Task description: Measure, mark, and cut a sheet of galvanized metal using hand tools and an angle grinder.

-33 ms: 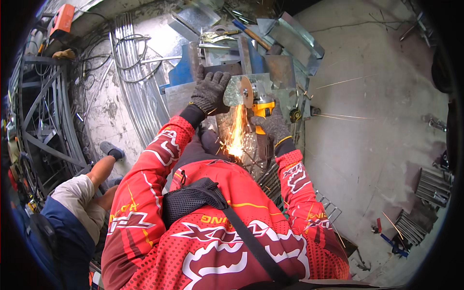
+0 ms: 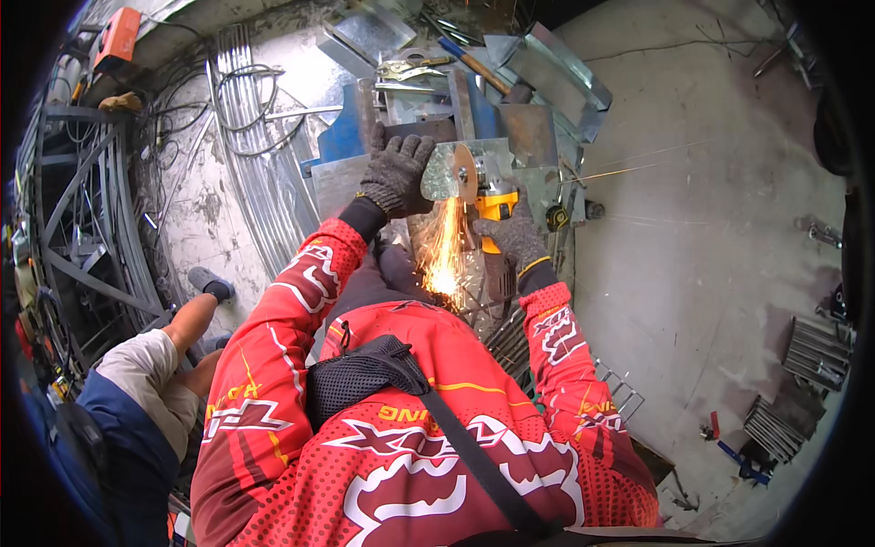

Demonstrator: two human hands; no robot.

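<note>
My right hand (image 2: 518, 237), in a dark grey glove, is wrapped round a yellow and black angle grinder (image 2: 497, 206). The grinder's thin disc (image 2: 467, 173) stands on edge against a shiny metal sheet (image 2: 441, 175), and a bright stream of sparks (image 2: 444, 264) pours down toward my body. My gloved left hand (image 2: 397, 173) rests on the metal at the disc's left, its fingers stretched out and its thumb beside the sheet's lower edge. What lies under its palm is hidden. Blue metal parts (image 2: 342, 128) stand just beyond both hands.
Behind the work lie locking pliers (image 2: 410, 67), a hammer (image 2: 474, 67) and loose sheet offcuts (image 2: 570, 68). A tape measure (image 2: 557, 217) sits right of the grinder. Long metal profiles (image 2: 260, 173) and a cable (image 2: 248, 71) lie left. Another person's leg (image 2: 190, 324) is at lower left.
The spark stream has shifted shape slightly, and the stray sparks at the right fly in different lines. Both hands and the grinder look unmoved.
</note>
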